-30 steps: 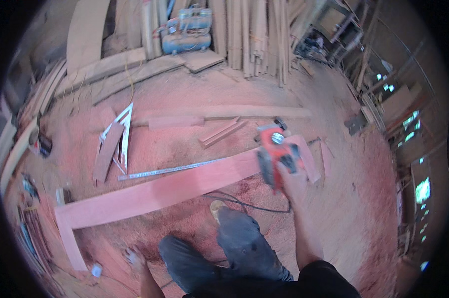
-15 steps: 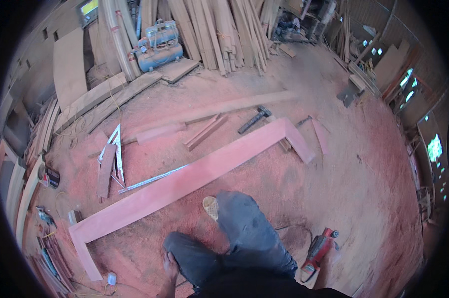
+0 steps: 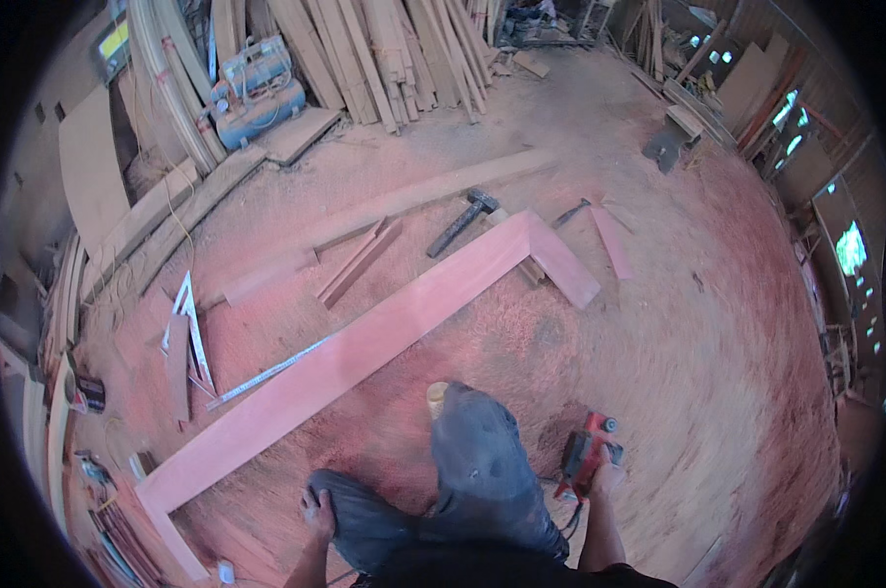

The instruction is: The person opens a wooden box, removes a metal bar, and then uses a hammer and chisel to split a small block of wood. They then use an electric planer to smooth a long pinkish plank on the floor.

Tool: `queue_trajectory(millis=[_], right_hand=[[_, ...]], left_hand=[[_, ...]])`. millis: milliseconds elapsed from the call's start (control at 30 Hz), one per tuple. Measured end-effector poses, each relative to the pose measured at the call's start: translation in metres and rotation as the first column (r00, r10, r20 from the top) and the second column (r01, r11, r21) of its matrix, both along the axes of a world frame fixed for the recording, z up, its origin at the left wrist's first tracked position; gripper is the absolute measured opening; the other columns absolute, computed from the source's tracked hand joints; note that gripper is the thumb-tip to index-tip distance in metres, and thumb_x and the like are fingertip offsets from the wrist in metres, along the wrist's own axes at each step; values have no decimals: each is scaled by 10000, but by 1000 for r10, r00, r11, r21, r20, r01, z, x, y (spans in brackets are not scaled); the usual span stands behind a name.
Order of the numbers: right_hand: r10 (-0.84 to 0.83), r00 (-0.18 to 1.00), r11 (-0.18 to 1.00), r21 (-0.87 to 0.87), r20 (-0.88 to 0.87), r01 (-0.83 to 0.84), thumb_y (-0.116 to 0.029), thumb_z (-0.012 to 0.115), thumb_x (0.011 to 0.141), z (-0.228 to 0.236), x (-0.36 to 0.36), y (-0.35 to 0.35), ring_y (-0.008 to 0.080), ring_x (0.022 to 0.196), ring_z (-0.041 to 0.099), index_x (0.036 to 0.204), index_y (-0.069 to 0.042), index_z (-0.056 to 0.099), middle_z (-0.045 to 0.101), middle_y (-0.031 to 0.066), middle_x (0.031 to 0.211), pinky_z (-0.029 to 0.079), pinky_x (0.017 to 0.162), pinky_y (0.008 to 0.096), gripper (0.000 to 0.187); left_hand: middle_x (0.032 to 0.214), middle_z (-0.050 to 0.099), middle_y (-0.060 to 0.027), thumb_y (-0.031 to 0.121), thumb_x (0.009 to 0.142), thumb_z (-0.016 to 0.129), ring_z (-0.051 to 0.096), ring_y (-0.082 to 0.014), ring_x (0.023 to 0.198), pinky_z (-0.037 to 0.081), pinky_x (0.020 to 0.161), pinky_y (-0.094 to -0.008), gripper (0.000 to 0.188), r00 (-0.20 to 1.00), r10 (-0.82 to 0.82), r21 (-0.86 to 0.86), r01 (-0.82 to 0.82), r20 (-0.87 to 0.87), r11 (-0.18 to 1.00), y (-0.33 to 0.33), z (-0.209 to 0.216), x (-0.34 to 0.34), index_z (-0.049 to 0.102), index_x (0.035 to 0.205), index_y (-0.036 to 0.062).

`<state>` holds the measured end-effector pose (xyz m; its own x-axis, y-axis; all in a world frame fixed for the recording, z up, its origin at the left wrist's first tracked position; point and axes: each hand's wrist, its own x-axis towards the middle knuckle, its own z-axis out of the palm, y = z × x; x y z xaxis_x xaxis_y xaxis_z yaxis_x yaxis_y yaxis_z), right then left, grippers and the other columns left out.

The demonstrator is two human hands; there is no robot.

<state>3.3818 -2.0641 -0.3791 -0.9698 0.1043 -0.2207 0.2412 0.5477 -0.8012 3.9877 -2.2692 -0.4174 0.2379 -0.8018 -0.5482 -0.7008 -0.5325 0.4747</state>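
Note:
My right hand grips a red-and-black power tool with a cord, held beside my right knee; its exact kind is not clear. My left hand lies against the outer side of my left knee with its fingers apart, holding nothing. In front of my legs, a long pinkish wooden board runs diagonally across the dusty floor. Shorter boards make corners with it at both ends: one at the far right and one at the near left.
Beyond the long board are a hammer, a grooved wood piece and a metal triangle square. A metal ruler lies along its edge. A blue air compressor and leaning planks stand at the back.
The power tool in my right hand has moved forward and left, and more of my right forearm shows. My left hand stays at my knee. The view has shifted, moving the background leftward.

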Motion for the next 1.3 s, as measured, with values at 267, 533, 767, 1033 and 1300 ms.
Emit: queue_trajectory(millis=[267, 533, 767, 1033, 1300], right_hand=[[135, 981, 989, 33, 137, -141, -411, 862, 853, -49, -72, -93, 166, 704, 643, 974, 20, 781, 713, 57, 835, 524, 617, 390, 455], [258, 933, 939, 164, 249, -303, -414, 859, 846, -66, -117, -122, 221, 809, 656, 1065, 47, 785, 745, 96, 934, 543, 736, 412, 515], [408, 892, 913, -79, 196, -400, -335, 818, 907, -63, -120, -99, 221, 1002, 667, 1224, 62, 718, 736, 92, 1140, 532, 905, 391, 518], [438, 828, 879, 26, 351, -476, -327, 773, 918, -54, -129, -106, 296, 1190, 649, 1412, 39, 590, 672, 158, 1310, 507, 1038, 428, 641], [843, 409, 512, 284, -350, -811, -289, 763, 911, 63, 25, -208, 310, 1274, 583, 1467, 27, 521, 606, 175, 1392, 452, 1097, 435, 684]], left_hand=[[1611, 354, -317, 516, 1047, 548, 383, -483, 1475, 322, 1238, -489, 791, 999, 20, 61, -21, 27, 998, -4, 8, 0, 316, 1643, 50], [1619, 366, -292, 541, 1035, 542, 353, -464, 1507, 322, 1244, -519, 790, 999, 29, 102, -32, 33, 994, -11, 39, -12, 349, 1623, 50], [1622, 366, -292, 536, 1036, 546, 338, -462, 1519, 310, 1257, -506, 785, 999, 32, 107, -35, 35, 994, -19, 46, -29, 357, 1614, 41], [1641, 351, -296, 610, 1035, 518, 396, -494, 1490, 351, 1234, -505, 815, 1000, 19, 115, -19, 4, 993, -21, 50, -40, 334, 1637, 92], [1685, 294, -273, 679, 1030, 442, 362, -458, 1525, 339, 1241, -523, 862, 998, 48, 128, -42, -45, 991, -17, 48, -45, 273, 1668, 124]])
